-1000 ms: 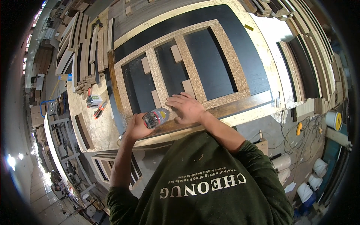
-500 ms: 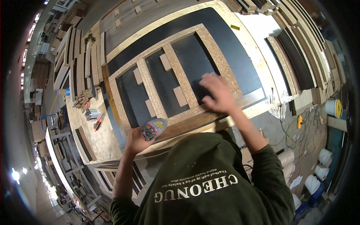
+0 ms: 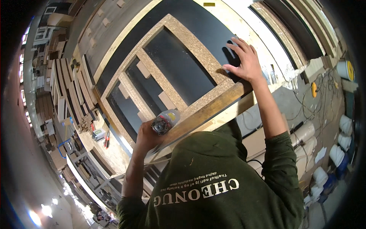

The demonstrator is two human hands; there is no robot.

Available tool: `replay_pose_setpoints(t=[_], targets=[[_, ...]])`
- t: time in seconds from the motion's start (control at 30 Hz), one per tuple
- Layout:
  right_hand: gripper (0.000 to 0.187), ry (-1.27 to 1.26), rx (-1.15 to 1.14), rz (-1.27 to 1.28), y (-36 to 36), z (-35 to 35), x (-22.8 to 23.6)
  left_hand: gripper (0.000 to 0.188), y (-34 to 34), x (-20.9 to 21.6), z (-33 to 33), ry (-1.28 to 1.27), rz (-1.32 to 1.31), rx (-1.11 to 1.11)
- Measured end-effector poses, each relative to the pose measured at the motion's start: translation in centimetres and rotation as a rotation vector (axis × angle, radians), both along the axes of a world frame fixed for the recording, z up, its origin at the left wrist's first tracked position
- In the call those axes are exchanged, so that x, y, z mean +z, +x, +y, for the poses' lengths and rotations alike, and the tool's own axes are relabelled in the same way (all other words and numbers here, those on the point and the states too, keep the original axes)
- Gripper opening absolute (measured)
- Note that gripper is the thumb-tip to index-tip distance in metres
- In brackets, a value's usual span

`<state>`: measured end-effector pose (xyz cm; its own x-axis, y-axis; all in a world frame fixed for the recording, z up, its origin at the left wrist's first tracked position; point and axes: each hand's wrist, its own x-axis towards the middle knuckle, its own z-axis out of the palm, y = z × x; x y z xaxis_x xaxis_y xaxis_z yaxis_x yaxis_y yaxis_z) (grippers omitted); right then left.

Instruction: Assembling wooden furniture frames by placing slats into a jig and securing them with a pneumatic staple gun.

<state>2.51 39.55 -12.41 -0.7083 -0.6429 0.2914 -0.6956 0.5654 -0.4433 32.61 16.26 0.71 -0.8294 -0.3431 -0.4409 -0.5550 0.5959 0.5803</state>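
Note:
My left hand (image 3: 146,134) is closed round a handheld tool with a clear plastic cover (image 3: 167,121), at the near left part of the work. The tool's exact kind is unclear. A chipboard frame (image 3: 198,42) with two inner bars lies on a black panel (image 3: 225,32). Beside its bars sit several small wooden blocks (image 3: 166,101). A brown wooden strip (image 3: 213,107) runs along the frame's near side. My right hand (image 3: 246,65), fingers spread and holding nothing, is over the panel's right side by the frame's near right corner. Whether it touches the panel I cannot tell.
Stacked wooden strips (image 3: 61,91) lie at the left, near a small pale box (image 3: 98,134) and red-handled tools (image 3: 106,139). Dark and pale boards (image 3: 293,23) fill the far right. Cables and a yellow object (image 3: 314,89) lie on the floor, near a bucket (image 3: 345,70).
My right hand has moved right and farther away, from over the frame to beyond its corner. My left hand and the tool shifted slightly right. The whole view has turned.

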Motion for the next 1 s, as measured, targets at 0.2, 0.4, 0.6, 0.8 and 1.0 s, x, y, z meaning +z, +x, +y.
replay_pose_setpoints(t=[0.2,0.4,0.6,0.8,1.0], targets=[[0.084,0.106,-0.008,-0.040,-0.1,0.0,-0.5,0.038,-0.4,-0.3,-0.5,-0.051,-0.175,0.067],[0.081,0.145,0.025,-0.024,0.1,-0.2,-0.1,0.025,0.1,-1.4,-0.3,-0.158,-0.070,-0.099],[0.082,0.154,0.021,-0.037,0.2,-0.2,-0.1,0.026,0.5,-1.6,-0.2,-0.112,-0.083,-0.056],[0.082,0.154,0.023,-0.051,0.2,-0.3,0.1,0.038,0.9,-2.2,-0.4,-0.068,-0.174,0.039],[0.085,0.217,-0.001,-0.105,0.1,-0.1,-0.2,0.036,0.6,-1.8,-0.4,-0.019,-0.132,0.027]])
